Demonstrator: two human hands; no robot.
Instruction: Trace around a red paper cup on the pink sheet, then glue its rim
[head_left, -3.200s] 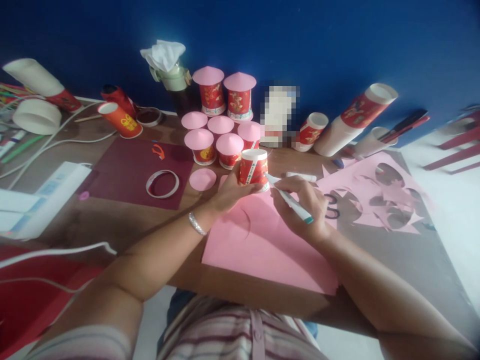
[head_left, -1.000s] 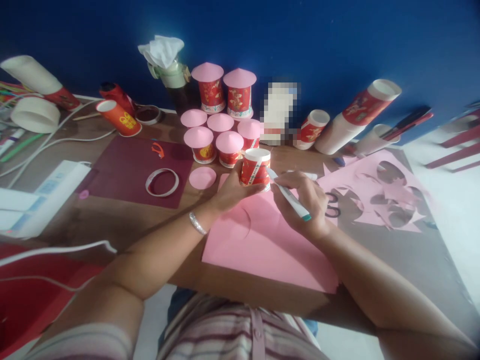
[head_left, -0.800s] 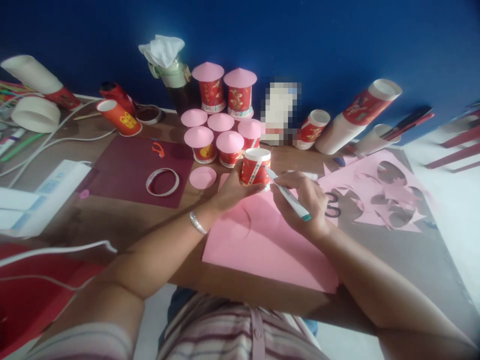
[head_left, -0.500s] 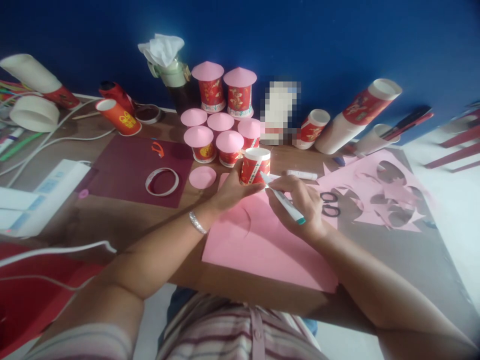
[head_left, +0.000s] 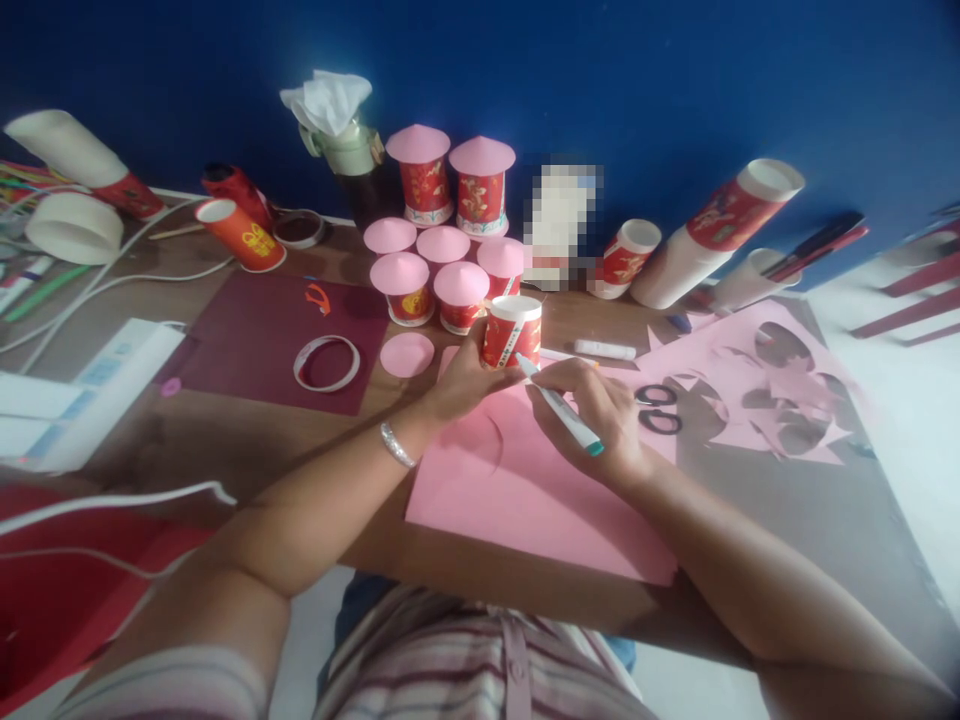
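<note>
My left hand [head_left: 472, 372] is closed round the lower left side of a red paper cup [head_left: 513, 330] with a white rim, held upright. In my right hand [head_left: 600, 410] is a white marker [head_left: 562, 415] with a green end, its tip at or close to the lower wall of the cup; I cannot tell if it touches. Beneath both hands lies a pink paper sheet [head_left: 517, 500]. Just behind the cup stand several red cups with pink cone tops [head_left: 461, 285]. A pink paper disc [head_left: 406, 355] lies left of my left hand.
Dark scissors handles [head_left: 660, 410] and cut pink paper scraps [head_left: 750, 400] lie to the right. A capped white marker [head_left: 604, 349] rests behind my right hand. At left are a maroon sheet [head_left: 240, 340] with a paper ring [head_left: 326, 363], cables and a white box [head_left: 90, 400].
The marker in my right hand has shifted slightly left and down along the cup. My left hand keeps the cup in nearly the same place.
</note>
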